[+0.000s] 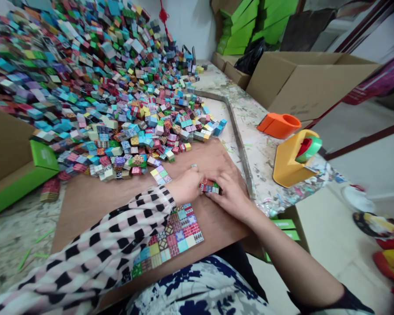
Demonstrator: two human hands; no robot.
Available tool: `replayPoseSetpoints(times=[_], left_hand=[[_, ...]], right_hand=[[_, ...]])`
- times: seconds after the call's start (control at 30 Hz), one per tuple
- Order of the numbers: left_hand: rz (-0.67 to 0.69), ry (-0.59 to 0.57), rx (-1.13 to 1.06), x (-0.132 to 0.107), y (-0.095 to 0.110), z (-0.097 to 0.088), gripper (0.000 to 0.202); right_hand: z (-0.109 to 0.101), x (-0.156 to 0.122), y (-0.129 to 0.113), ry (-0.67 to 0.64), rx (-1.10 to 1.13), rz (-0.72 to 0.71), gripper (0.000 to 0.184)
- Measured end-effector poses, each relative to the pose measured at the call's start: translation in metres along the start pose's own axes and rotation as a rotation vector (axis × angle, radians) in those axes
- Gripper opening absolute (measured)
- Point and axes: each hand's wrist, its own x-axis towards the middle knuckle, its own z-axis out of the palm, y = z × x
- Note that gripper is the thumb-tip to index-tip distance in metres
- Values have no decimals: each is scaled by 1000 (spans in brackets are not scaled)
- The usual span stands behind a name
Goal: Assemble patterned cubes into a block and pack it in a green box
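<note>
A short block of small patterned cubes (210, 186) lies on the brown board (95, 210), between my two hands. My left hand (188, 184), in a checked sleeve, has its fingers closed at the block's left end. At the right end, the thumb and fingers of my right hand (230, 196) pinch the block. A flat sheet of joined patterned cubes (180, 232) sits nearer my body, partly covered by my left forearm. Just beyond my left wrist is a smaller group of pastel cubes (161, 174).
A huge heap of loose cubes (118, 87) fills the back left. To the right stand an orange tape dispenser (279, 125), a yellow tape dispenser (290, 162) and a large cardboard box (282, 81). A green-edged box (16, 175) is at left. A raised strip (239, 144) edges the worktop.
</note>
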Motion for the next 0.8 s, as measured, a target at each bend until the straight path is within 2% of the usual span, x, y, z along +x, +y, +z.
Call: replayPoseSetpoints(times=[0.17,0.3,0.4,0.53,0.67,0.8], left_hand=[[8,64,-14,-12,0,-7,36],[-20,94,25,-22,-2,-18,35],[-25,88,55,-27,-6,-22,29],[-13,128,18,-35,-17,-23,25],[-4,182,-36,-47,-26,-26,26],[-24,200,-80,-57,-27,-34,29]], right_hand=[[-22,6,-11,-163,-182,67,48],[-33,47,-10,-49,-226,6,33],[-23,94,-7,9,-301,-77,29],[1,137,-7,-48,-465,-91,26],[11,145,-7,-37,-537,-94,24],[-2,136,0,-42,-541,-62,21]])
